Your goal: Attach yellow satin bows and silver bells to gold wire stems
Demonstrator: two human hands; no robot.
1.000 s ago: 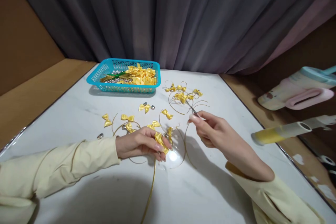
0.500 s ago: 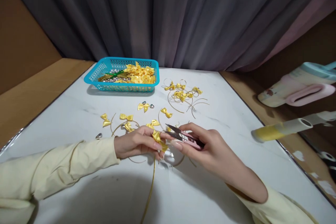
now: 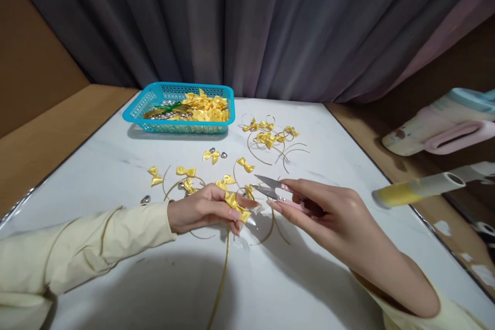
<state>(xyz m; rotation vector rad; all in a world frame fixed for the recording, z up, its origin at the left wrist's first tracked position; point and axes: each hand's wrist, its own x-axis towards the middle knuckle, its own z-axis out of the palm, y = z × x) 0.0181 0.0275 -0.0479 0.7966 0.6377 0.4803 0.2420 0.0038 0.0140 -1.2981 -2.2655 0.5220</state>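
Note:
A yellow satin bow [image 3: 236, 207] is pinched between the thumb and fingers of my left hand [image 3: 211, 209]. From beneath that hand a gold cord [image 3: 221, 283] runs down toward the near edge of the view. My right hand [image 3: 328, 216] grips small pink snips [image 3: 270, 188], whose two blades are apart and point left, a short way right of the bow. Around both hands lie more yellow bows [image 3: 186, 171], silver heart-shaped pieces [image 3: 145, 199] and curled gold cords [image 3: 266, 237].
A blue basket [image 3: 181, 126] with bows, silver pieces and a tied gold bundle stands at the back left. Finished-looking bows with cords [image 3: 266, 138] lie at centre back. On the right are a tumbler [image 3: 436, 124] and a clear tube [image 3: 419, 190] with yellow inside.
My right hand and the snips have moved right, away from the bow. My left hand still holds the bow in nearly the same spot.

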